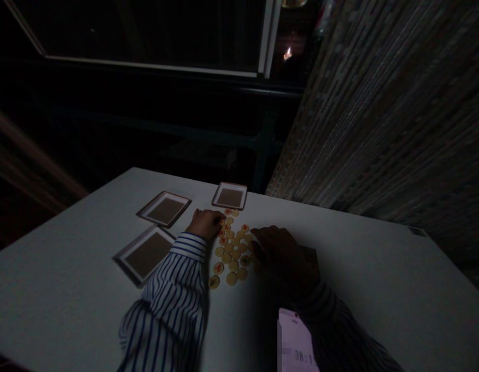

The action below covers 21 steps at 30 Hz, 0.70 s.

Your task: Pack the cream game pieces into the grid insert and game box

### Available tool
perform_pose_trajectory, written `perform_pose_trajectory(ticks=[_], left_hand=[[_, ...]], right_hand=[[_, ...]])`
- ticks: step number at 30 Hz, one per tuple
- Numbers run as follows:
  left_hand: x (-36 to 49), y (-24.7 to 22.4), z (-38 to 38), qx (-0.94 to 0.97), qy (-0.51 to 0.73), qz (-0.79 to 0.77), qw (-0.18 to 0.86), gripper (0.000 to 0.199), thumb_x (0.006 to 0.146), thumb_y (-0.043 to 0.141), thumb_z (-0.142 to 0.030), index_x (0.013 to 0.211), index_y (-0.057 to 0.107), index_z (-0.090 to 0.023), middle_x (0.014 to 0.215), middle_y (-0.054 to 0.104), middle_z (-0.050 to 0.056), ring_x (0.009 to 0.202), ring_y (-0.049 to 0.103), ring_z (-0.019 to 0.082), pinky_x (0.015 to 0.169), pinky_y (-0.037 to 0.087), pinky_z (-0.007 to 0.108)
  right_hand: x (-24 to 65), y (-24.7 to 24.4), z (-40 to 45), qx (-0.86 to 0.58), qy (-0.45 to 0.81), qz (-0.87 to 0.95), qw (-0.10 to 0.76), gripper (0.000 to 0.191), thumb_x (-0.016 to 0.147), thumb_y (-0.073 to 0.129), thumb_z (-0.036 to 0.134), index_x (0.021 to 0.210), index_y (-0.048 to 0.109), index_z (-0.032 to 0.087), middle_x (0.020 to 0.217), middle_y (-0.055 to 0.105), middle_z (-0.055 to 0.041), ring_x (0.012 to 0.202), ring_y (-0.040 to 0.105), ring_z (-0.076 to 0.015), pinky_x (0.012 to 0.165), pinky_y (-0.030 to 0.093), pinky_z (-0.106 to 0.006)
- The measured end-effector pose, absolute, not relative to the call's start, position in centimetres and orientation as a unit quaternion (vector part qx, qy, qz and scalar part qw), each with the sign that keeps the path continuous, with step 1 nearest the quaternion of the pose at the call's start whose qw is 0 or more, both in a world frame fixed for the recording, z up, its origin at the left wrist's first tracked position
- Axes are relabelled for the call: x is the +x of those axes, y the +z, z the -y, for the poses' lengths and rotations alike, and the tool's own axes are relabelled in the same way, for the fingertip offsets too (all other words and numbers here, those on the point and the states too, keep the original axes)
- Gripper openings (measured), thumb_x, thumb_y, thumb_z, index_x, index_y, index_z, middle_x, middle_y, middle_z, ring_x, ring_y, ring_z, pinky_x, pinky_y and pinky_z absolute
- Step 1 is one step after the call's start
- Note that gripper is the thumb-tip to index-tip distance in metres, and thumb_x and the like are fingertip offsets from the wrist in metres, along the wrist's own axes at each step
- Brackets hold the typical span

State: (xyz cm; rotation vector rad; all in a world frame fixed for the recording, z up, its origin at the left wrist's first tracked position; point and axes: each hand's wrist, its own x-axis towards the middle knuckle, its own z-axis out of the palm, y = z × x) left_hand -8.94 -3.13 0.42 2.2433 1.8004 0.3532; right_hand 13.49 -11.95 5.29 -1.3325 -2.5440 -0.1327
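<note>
**Left hand [204,223] and right hand [280,253] close in on the discs [235,254]**

The discs lie in a loose cluster mid-tabletop [379,258], mostly edge to edge; some show red or black marks, the others are plain. One black-marked disc sits at seven o'clock, a little apart from the rest. The left hand is at the cluster's ten o'clock edge, its fingers bent and drawn narrow; whether they pinch a disc I cannot tell. The right hand is at three o'clock, low over that edge, in shadow (so its grip cannot be told either), with its fingertips at the nearest discs.

The discs look small, light and stiff, probably wood or plastic, and hardly fragile. On this smooth surface they should slide easily under a fingertip. Where one has room around it, a thumb-and-finger pinch on opposite sides of the rim should hold best; packed ones may first need nudging apart.

Around the cluster are the far tray [229,197] at twelve o'clock, the middle tray [165,211] at ten and the near tray [142,254] at nine. A phone [295,341] lies at five o'clock, partly behind the right sleeve [340,325].
</note>
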Motion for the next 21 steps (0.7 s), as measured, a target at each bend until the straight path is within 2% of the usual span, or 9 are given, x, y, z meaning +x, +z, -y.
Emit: perform_pose_trajectory(ticks=[5,8,11,21], left_hand=[[-9.0,0.6,3.2,0.767,0.14,-0.617,0.106,0.026,0.073,0.051,-0.028,0.095,0.063,-0.027,0.097,0.067,0.006,0.099,0.057,0.026,0.099,0.02,0.057],[-9.0,0.9,3.2,0.768,0.158,-0.612,0.1,0.024,0.073,0.052,-0.031,0.093,0.063,-0.026,0.093,0.068,0.005,0.096,0.058,0.025,0.099,0.024,0.052],[-8.9,1.4,3.2,0.773,0.188,-0.599,0.092,0.023,0.073,0.052,-0.031,0.092,0.063,-0.024,0.093,0.068,0.005,0.093,0.059,0.023,0.096,0.031,0.045],[-8.4,3.7,3.9,0.77,0.315,-0.553,0.036,0.025,0.077,0.048,-0.028,0.096,0.059,-0.016,0.094,0.064,0.008,0.089,0.057,0.022,0.082,0.043,0.037]], right_hand=[[13.6,5.3,12.0,-0.456,-0.048,0.879,0.132,0.03,0.088,0.039,0.025,0.114,0.051,0.017,0.097,0.062,-0.0072,0.088,0.051,-0.0189,0.075,0.035,-0.033],[13.6,5.3,12.0,-0.457,-0.047,0.878,0.135,0.029,0.089,0.038,0.025,0.114,0.051,0.017,0.097,0.061,-0.0076,0.088,0.051,-0.0184,0.075,0.035,-0.032],[13.6,5.5,12.1,-0.456,-0.048,0.878,0.138,0.029,0.088,0.039,0.025,0.113,0.052,0.016,0.096,0.062,-0.0086,0.086,0.052,-0.0185,0.074,0.035,-0.032],[14.1,5.8,12.0,-0.458,-0.048,0.876,0.142,0.03,0.089,0.038,0.025,0.114,0.051,0.017,0.099,0.062,-0.0072,0.088,0.051,-0.0191,0.075,0.035,-0.032]])
